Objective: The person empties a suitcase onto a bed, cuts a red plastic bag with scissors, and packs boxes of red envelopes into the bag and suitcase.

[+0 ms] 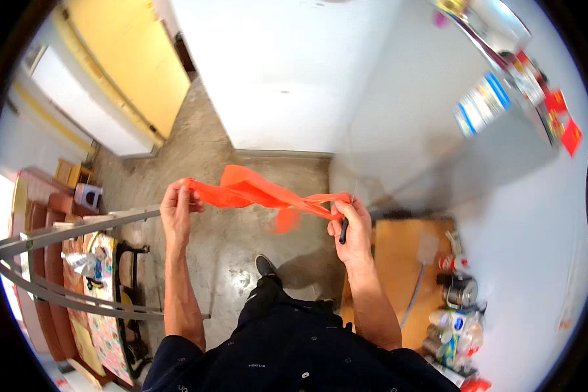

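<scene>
An orange-red piece of thin fabric or plastic film (255,191), twisted and creased, stretches between my two hands above the floor. My left hand (179,206) pinches one end of it between thumb and fingers. The other end, with a loop in it, is gripped by my right hand (353,220). A short black handle (343,231) also sticks out from my right hand; its tool cannot be made out. A small blurred piece of the same colour (287,220) shows just below the stretched material.
A grey metal ladder (88,230) stands at the left by a table with a flowered cover (109,333). On the right a wooden table (397,274) carries a metal pot (460,292), bottles and jars. A cluttered shelf (485,46) and yellow door (132,54) are farther off.
</scene>
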Demonstrator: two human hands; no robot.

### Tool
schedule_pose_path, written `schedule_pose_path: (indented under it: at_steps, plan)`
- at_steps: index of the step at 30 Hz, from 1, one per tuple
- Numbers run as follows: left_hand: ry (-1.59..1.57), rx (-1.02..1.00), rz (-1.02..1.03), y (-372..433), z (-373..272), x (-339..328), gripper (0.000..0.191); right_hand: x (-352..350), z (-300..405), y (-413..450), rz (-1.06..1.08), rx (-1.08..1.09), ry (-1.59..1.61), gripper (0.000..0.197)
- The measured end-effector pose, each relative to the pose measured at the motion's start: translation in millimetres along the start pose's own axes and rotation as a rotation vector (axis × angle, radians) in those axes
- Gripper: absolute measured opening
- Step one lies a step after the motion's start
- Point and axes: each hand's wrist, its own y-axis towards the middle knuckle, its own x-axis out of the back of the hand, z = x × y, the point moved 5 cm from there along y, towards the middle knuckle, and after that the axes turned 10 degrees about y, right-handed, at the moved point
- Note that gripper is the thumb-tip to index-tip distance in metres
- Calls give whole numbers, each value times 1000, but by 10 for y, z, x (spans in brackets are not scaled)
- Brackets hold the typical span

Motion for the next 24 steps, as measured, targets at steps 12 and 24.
schedule_pose_path:
  at_steps: [12,24]
  plan:
    - [-47,120,-234,1348,573,1459,6,-1478,-1530,1632,170,-388,60,31]
    - [-8,213,-517,2617,422,2216,24,-2625,-2645,3320,321,-467,-654,20]
